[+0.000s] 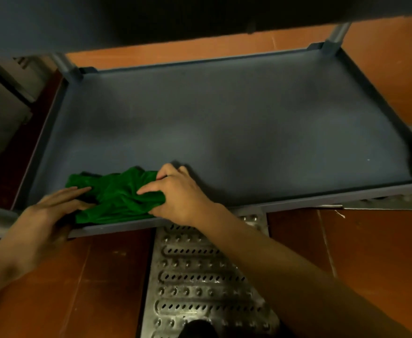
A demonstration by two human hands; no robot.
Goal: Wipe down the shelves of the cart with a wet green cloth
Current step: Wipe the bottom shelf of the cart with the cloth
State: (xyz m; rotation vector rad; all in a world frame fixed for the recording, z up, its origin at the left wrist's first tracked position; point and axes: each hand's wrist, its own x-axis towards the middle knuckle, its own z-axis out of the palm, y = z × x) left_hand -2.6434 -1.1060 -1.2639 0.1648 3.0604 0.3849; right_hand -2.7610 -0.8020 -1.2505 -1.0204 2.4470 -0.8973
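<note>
Green cloth (117,193) sits bunched in the near left corner of the cart's lower shelf (224,123), right against the front rim. My right hand (175,191) is curled into its right side, gripping a fold. My left hand (53,208) lies flatter, fingers straight, resting on the cloth's left edge. The grey-blue shelf runs off to the right and back from there. The upper shelf (102,18) hangs dark across the top of my view, with a corner post (334,37) at the back right. Below the front rim I see a perforated metal floor grate (200,276) set in reddish floor tiles (346,240).
</note>
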